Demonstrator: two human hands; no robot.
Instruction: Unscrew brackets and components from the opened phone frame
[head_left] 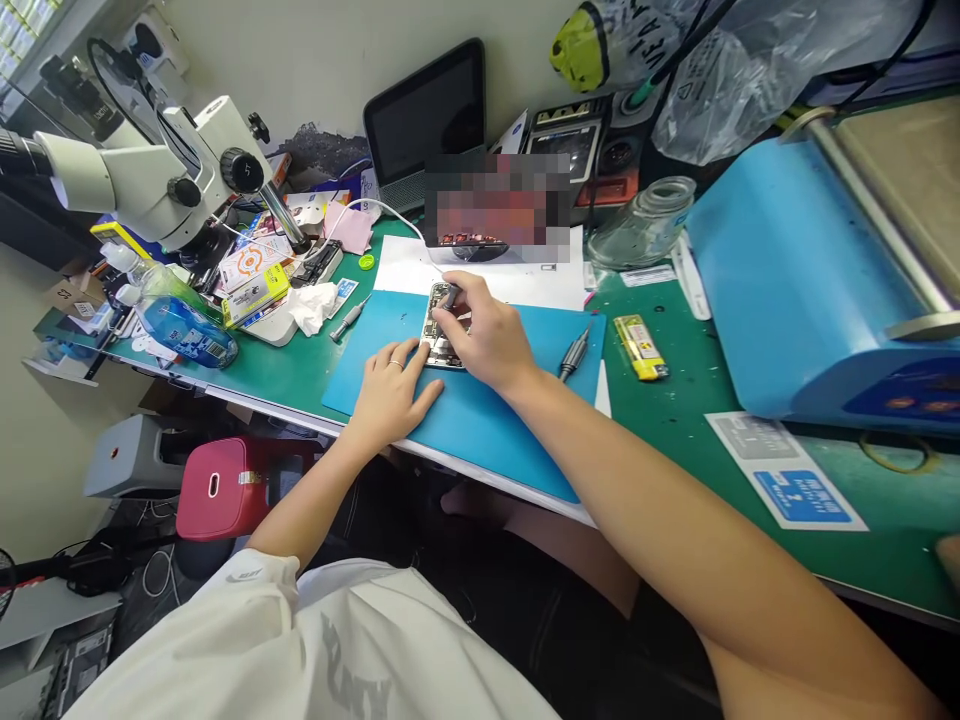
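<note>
An opened smartphone [444, 350], its inner boards showing, lies on the blue work mat [480, 420]. My left hand [388, 392] rests flat on the mat with fingers spread, the fingertips touching the phone's left edge. Over the phone, my right hand [487, 335] is closed in a pinch on a small greyish piece [448, 298] whose kind I cannot make out. The right hand hides the phone's right side. One screwdriver [575, 355] lies on the mat to the right, and a slim pen-like tool [349, 319] lies off its left edge.
A microscope [172, 180] stands at the left, near a blue liquid bottle [187, 325] and cluttered boxes. A large blue machine [780, 270] fills the right side. A glass jar [645, 225], a yellow packet [640, 348] and a dark-screened laptop [427, 115] are around the mat.
</note>
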